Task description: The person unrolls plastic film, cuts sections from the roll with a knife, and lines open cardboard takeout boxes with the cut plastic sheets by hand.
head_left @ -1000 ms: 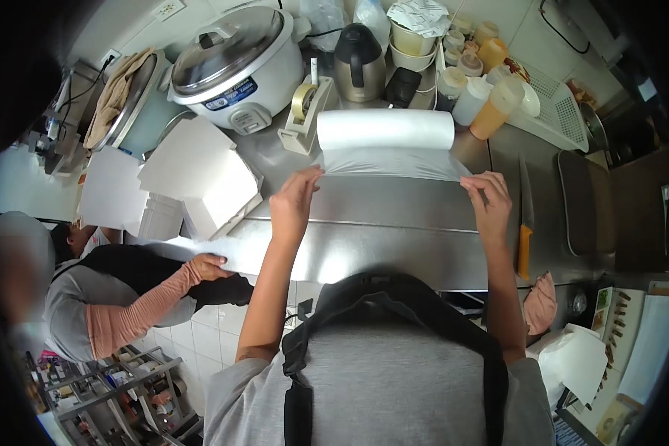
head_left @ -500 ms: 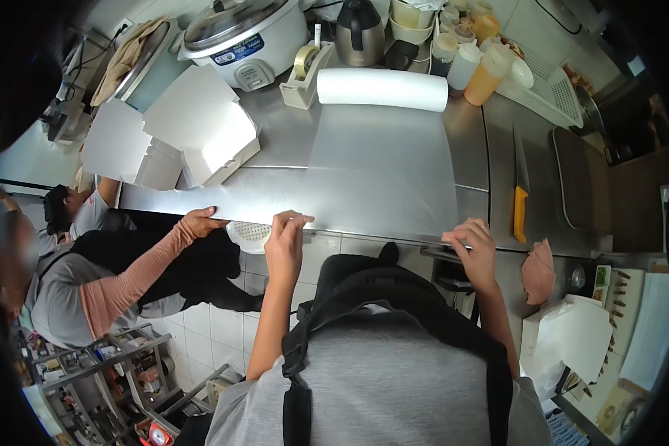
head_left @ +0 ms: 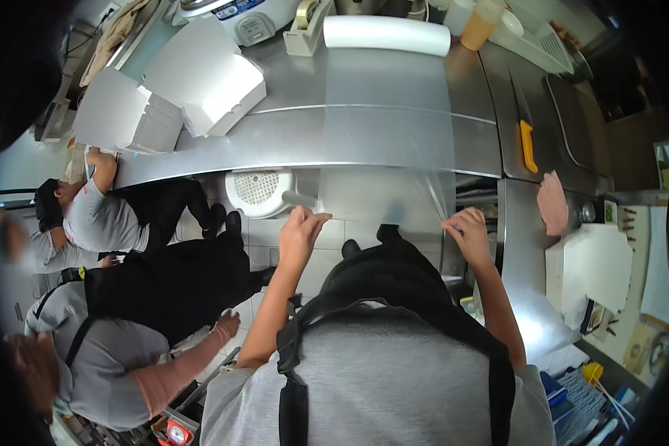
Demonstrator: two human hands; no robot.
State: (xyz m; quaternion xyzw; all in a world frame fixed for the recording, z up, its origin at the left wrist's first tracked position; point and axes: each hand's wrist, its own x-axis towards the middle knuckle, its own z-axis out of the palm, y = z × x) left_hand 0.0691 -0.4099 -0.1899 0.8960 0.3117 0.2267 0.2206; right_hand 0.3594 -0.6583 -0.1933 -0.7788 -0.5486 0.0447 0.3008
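A white roll of clear plastic film (head_left: pixel 386 36) lies across the back of the steel counter. From it a wide sheet of the plastic film (head_left: pixel 388 137) runs over the counter and out past its front edge. My left hand (head_left: pixel 300 236) pinches the sheet's near left corner, fingertips pressed together. At the near right corner my right hand (head_left: pixel 470 232) is pinched closed in the same way, and creases gather in the film there. Between the hands the sheet hangs stretched above the floor.
Open white boxes (head_left: pixel 227 89) stand left on the counter, near a tape dispenser (head_left: pixel 305 33). A knife with a yellow handle (head_left: pixel 527 145) and a pink cloth (head_left: pixel 552 204) lie right. A white stool (head_left: pixel 259 192) sits below the edge; co-workers (head_left: pixel 119 334) stand left.
My body has moved back from the counter, and both hands have drawn the film past its front edge. The co-worker's pink-sleeved arm has left the counter and moved down toward the lower left.
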